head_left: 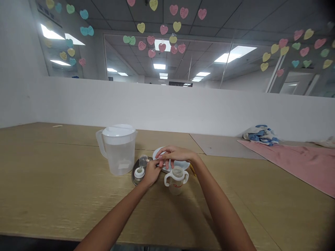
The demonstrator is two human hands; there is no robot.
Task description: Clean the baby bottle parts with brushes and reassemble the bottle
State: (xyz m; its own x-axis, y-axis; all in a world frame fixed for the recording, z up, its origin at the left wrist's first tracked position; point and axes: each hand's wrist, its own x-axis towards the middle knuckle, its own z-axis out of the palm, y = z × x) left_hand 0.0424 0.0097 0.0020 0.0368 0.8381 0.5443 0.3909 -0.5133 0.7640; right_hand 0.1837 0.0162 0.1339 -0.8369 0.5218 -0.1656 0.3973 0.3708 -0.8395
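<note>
Both hands meet over a white plate (pixel 183 164) at the middle of the table. My left hand (pixel 153 171) has its fingers closed on something I cannot make out. My right hand (pixel 174 155) arches over it from the right, fingers bent and apart; whether it pinches anything is hidden. In front of the plate stands an open clear bottle (pixel 176 184) with white handles and red lettering. Left of my left hand, a dark oval tray (pixel 134 174) bears a white nipple with its collar (pixel 139 173) and a clear cap (pixel 143 160).
A lidded translucent pitcher (pixel 120 157) stands left of the tray. At the right lie a pink cloth (pixel 295 160) and a crumpled blue-and-white cloth (pixel 261 135). A white wall (pixel 167 108) runs behind the table (pixel 65 188).
</note>
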